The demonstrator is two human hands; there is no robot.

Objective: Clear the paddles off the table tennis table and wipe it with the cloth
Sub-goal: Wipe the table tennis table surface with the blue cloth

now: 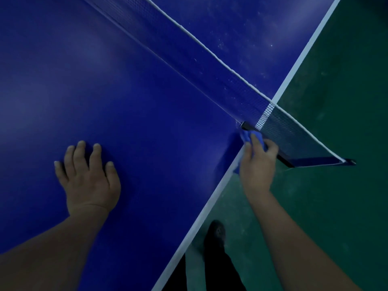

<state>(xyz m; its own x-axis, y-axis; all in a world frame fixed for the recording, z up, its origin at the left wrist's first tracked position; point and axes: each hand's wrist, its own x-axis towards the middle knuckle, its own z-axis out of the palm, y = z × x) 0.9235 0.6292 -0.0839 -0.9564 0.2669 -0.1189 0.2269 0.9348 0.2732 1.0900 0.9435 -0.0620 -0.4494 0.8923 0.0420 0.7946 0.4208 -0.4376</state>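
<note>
The left hand (88, 177) lies flat on the blue desk (147, 101) in the lower left of the frame, fingers straight and spread, holding nothing; it looks placed there as a prop, taking weight while the person leans across; the right hand (257, 162), right of centre, has its fingers curled round a bunched blue cloth (246, 138), which sticks out past the fingertips toward the upper left; the cloth sits at the desk's white edge line, just beside the foot of the net (210, 66) and its dark clamp (246, 126); gripped in a wad like this, it probably reaches the tight corner by the clamp more easily; pale specks show on the desk beyond the net, upper right, so wiping seems unfinished; no paddles are in view.
</note>
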